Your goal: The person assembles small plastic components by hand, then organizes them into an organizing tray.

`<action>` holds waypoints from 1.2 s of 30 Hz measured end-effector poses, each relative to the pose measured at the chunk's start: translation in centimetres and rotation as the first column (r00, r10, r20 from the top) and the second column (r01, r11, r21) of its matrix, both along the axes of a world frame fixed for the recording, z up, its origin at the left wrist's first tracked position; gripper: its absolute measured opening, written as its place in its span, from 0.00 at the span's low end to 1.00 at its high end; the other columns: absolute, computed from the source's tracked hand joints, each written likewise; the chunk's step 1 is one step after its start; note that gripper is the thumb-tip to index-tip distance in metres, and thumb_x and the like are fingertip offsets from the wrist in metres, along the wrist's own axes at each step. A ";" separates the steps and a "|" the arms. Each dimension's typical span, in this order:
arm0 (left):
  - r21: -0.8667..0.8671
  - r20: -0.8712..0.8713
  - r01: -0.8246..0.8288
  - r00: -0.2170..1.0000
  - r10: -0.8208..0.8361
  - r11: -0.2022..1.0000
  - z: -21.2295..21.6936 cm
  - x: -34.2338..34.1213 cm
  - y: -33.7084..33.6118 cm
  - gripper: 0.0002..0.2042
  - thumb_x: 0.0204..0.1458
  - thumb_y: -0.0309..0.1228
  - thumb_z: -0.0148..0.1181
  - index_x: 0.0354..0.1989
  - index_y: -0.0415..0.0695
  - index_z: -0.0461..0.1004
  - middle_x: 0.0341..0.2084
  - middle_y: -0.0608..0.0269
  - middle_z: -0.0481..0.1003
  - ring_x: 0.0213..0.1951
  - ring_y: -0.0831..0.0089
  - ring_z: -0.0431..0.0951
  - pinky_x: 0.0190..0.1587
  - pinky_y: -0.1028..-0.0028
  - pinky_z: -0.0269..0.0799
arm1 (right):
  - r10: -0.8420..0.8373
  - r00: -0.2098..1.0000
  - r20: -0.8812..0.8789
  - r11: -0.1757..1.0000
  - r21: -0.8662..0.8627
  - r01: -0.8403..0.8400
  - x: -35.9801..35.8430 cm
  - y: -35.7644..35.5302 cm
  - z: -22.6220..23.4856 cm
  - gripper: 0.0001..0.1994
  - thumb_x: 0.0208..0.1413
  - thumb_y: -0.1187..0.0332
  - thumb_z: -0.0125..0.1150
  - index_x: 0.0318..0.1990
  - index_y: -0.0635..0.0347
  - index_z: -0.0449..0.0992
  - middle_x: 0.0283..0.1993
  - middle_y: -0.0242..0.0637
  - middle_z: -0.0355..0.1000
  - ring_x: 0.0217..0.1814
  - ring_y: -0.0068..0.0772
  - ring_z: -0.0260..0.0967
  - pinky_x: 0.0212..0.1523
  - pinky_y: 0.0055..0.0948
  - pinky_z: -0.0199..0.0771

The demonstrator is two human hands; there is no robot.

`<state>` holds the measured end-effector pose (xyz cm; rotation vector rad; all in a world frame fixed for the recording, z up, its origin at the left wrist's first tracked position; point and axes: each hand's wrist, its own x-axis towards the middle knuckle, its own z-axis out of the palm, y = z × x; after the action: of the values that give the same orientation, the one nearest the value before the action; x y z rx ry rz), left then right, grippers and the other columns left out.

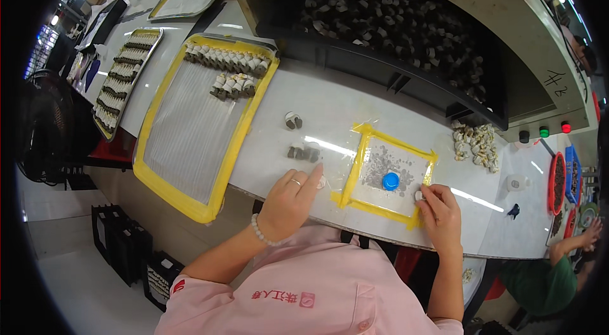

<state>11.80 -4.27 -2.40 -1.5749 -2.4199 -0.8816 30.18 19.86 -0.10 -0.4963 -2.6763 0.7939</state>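
Head view, lower centre: I log left hand (pixel 288 199) flat, empty, fingertip beside small grey parts (pixel 303 153); right hand (pixel 439 214) pinching a small white piece (pixel 419 195) at yellow-taped square (pixel 355 167).

One head-worn fisheye looks steeply down, fairly close, over the worktable (pixel 330 113).

A long yellow-rimmed tray (pixel 190 119) lies on the white bench — two rows of small wrapped parts (pixel 225 59) sit at its far end. Left of this tray is a narrower tray (pixel 124 81) filled with rows; right of it and farther back — a black bin (pixel 393 24) heaped with parts.
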 end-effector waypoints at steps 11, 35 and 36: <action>-0.162 -0.219 -0.009 0.975 -0.027 0.987 0.6 1.2 -0.7 0.22 0.45 0.24 0.55 0.51 0.32 0.68 0.26 0.61 0.66 0.28 0.68 0.66 0.27 0.72 0.63 | 0.016 0.999 -0.034 0.982 -0.187 -0.023 -2.0 -0.6 1.3 0.11 0.44 0.77 0.64 0.38 0.65 0.77 0.33 0.40 0.70 0.31 0.35 0.71 0.30 0.27 0.72; 0.227 0.967 -0.110 0.140 -0.211 0.968 1.4 1.8 1.6 0.13 0.47 0.19 0.61 0.43 0.34 0.71 0.34 0.57 0.75 0.29 0.75 0.75 0.33 0.75 0.74 | 0.134 0.991 0.013 0.983 -0.128 -0.132 -5.1 -1.7 1.9 0.10 0.43 0.76 0.63 0.36 0.64 0.78 0.31 0.38 0.70 0.32 0.34 0.70 0.33 0.26 0.72; 0.250 0.959 -0.219 -0.082 -0.273 0.943 1.3 2.2 2.1 0.13 0.48 0.18 0.60 0.44 0.33 0.71 0.35 0.56 0.76 0.29 0.76 0.76 0.33 0.76 0.75 | 0.083 0.996 -0.018 0.960 -0.268 -0.085 -5.0 -1.8 1.9 0.11 0.44 0.77 0.63 0.38 0.65 0.77 0.33 0.38 0.71 0.33 0.31 0.70 0.34 0.24 0.72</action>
<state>14.01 -2.20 -1.08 -0.6207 -2.3762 -3.2994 25.20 18.06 1.83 -0.4432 -2.6107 1.1907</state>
